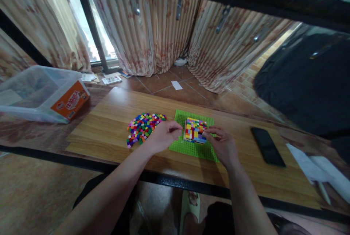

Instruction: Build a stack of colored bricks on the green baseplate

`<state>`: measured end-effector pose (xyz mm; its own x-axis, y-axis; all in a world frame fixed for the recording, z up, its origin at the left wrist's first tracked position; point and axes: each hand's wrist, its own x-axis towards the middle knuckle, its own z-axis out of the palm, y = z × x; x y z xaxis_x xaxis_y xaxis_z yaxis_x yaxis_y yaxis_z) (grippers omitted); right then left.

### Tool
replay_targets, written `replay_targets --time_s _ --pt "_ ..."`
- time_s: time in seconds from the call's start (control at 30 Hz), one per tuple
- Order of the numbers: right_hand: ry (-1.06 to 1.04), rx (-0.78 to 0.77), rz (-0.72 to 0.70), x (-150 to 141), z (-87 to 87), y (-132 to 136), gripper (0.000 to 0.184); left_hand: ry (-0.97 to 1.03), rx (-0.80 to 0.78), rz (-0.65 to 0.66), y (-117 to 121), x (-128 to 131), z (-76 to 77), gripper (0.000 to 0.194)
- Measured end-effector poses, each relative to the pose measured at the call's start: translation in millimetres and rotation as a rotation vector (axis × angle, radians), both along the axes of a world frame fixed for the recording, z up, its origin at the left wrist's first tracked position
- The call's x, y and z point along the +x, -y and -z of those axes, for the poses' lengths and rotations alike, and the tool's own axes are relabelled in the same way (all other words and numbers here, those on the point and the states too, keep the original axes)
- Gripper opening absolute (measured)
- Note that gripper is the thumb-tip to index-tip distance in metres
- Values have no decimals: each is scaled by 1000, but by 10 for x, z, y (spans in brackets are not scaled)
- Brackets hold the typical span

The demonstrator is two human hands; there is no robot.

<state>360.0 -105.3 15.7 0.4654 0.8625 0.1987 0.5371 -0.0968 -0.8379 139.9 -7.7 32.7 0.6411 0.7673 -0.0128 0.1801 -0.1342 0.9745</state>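
A low block build [194,130] of many-coloured toy bricks sits on a green studded baseplate [191,150]. My left hand [164,135] is closed in a pinch just left of the build, over the plate's left part; whatever lies between its fingertips is too small to make out. At the build's right edge, the thumb and fingers of my right hand [222,145] come together against its upper corner. What they pinch there is hidden. A pile of loose toy bricks [144,127] in mixed colours lies left of the plate, partly behind my left hand.
A wooden board [106,129] carries the plate and the pile. On its right lies a black phone [268,146], with white paper [306,160] beyond. A clear plastic bin [35,81] with an orange label stands at far left. Curtains [153,34] hang behind.
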Motion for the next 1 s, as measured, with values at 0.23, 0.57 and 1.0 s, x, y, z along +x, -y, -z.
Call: replay_targets --time_s 0.23,0.57,1.0 --pt "-41 11 32 8 19 -21 26 -7 -2 -9 -5 -10 -13 14" --pt "-656 -10 135 -105 27 -78 28 11 -20 -7 -12 -14 3 13" --pt "-672 -4 140 -128 5 -82 29 -4 -9 0 -11 -11 -13 14"
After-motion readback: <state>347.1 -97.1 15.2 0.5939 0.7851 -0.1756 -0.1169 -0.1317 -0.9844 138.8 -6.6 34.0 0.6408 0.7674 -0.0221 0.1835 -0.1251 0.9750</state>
